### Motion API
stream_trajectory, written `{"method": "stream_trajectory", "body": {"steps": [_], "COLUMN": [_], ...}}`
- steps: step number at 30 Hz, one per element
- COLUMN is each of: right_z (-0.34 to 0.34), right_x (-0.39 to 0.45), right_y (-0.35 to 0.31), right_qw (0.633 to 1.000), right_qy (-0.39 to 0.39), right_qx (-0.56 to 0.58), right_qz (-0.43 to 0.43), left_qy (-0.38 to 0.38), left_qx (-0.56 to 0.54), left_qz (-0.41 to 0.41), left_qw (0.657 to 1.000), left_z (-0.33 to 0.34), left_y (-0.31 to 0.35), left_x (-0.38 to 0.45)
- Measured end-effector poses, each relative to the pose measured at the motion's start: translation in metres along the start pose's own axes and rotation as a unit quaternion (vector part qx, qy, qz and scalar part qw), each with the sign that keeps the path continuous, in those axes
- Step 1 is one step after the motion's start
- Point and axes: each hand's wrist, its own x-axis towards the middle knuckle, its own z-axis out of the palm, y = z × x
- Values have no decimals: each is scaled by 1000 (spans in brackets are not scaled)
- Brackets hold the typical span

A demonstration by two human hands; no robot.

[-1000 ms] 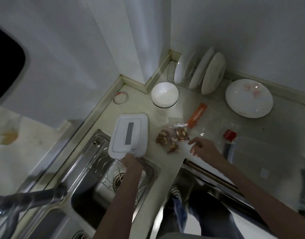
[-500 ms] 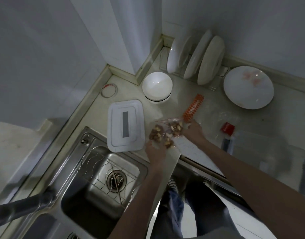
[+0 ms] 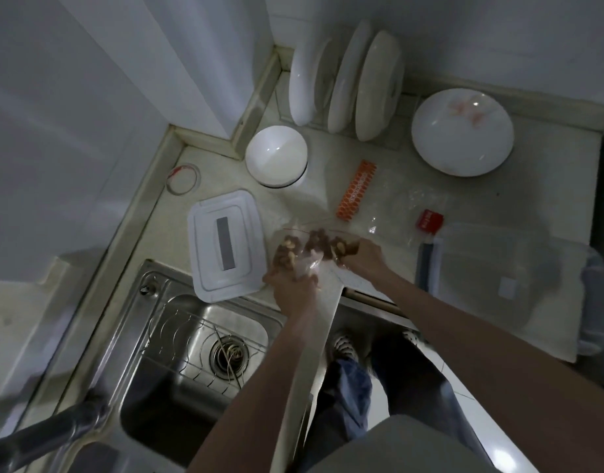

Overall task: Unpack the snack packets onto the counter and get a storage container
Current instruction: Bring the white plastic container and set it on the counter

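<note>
So I've got the snack bag [image 3: 309, 249] gripped by both hands — left hand [image 3: 288, 285] at its near end, right hand [image 3: 360, 256] on its right — storage container [image 3: 225, 242] just left, by the bench's sink edge.

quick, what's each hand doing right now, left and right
Left hand: grips the near end of the snack bag.
Right hand: grips the bag's far side.
</note>
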Motion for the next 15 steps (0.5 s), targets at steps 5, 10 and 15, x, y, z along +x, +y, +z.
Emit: {"method": "stream_trajectory", "body": {"steps": [5,10,15], "right_z": [-26,-78,-142], "right_x": [-42,-89,-131], "right_y": [12,39,94], "right_qw": [996,974,950], "right_qy": [14,80,241], "right_qx": [75,202,196], "right_qz": [-44,-61,23], "left_qy": [-37,-131,-225], "left_qx": [-66,-149,-101], "left_qz": [87,194,284], "left_qw": [993,961,926], "left_z": [-24,-15,35], "left_y": [-7,36,74], "left_x": [-30,-65,-114]}}
